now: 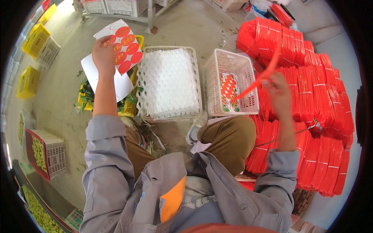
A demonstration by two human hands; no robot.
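Note:
My left hand [104, 57] is closed, pinching a sheet of round red stickers [127, 47] by its left edge. Below that hand a blank white sheet [121, 85] covers part of a yellow crate [127, 110] with green leaves. At the right, my right hand [279, 92] is closed on a long, limp red strip [256, 82], smeared by motion; its exact kind is unclear. The strip slants above a white basket [210, 85] that contains more red sticker sheets [229, 91]. Red bundles [289, 83] of thin strips lie stacked beyond and beside my right hand.
Between my feet and the metal stand [150, 15] sits a crate [197, 77] piled with white foam netting [167, 83]. Yellow crates [29, 82] and a basket of green fruit [50, 155] stand at the left. A wall [342, 54] bounds the right side.

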